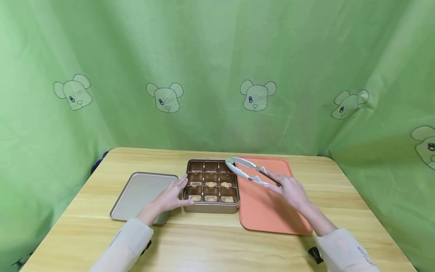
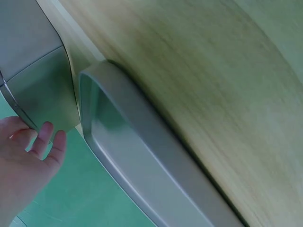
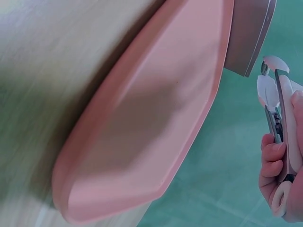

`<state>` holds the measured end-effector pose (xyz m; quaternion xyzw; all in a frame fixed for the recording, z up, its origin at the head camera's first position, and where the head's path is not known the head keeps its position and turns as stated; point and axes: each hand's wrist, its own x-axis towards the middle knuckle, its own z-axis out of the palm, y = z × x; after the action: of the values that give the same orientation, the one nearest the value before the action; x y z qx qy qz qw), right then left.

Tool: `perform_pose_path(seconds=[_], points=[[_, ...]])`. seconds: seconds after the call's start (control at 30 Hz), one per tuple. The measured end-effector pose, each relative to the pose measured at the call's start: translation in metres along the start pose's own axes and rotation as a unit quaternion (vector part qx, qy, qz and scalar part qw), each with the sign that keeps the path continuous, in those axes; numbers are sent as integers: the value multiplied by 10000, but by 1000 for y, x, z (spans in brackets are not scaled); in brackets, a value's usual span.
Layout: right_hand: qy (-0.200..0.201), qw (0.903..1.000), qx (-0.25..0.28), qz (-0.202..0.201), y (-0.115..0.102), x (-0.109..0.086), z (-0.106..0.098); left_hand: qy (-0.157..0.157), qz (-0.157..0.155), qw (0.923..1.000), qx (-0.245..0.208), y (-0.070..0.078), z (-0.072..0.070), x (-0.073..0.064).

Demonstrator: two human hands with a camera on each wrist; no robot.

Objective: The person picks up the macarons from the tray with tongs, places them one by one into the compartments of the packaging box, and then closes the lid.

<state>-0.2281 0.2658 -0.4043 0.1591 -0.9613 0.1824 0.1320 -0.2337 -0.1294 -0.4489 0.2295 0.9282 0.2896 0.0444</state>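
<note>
A pair of white-tipped tongs (image 1: 249, 172) is gripped in my right hand (image 1: 291, 190). The tong tips pinch a small round green piece (image 1: 229, 161) over the back right corner of a bronze box (image 1: 212, 207). Brown dividers split this box into several compartments. Small yellowish pieces, like cookies (image 1: 211, 198), lie in the front and middle rows. My left hand (image 1: 172, 195) rests at the box's left rim, thumb at the front corner and fingers along the side. In the left wrist view its fingers (image 2: 57, 146) reach up to the rim, loosely extended.
An orange tray (image 1: 265, 207) lies right of the box, under my right hand and the tongs. To the left is a flat bronze lid (image 1: 139, 194), partly beneath my left forearm. A green curtain (image 1: 210, 128) hangs behind the wooden table (image 1: 204, 245).
</note>
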Motion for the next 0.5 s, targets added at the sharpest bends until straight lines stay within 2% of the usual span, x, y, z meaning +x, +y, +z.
perform_pose_path(seconds=[0.23, 0.5], points=[[-85, 9999, 70, 9, 0, -1, 1, -39, -14, 10000, -73, 1, 1, 0], [-324, 9927, 1002, 584, 3, 2, -2, 72, 41, 10000, -32, 0, 1, 0]])
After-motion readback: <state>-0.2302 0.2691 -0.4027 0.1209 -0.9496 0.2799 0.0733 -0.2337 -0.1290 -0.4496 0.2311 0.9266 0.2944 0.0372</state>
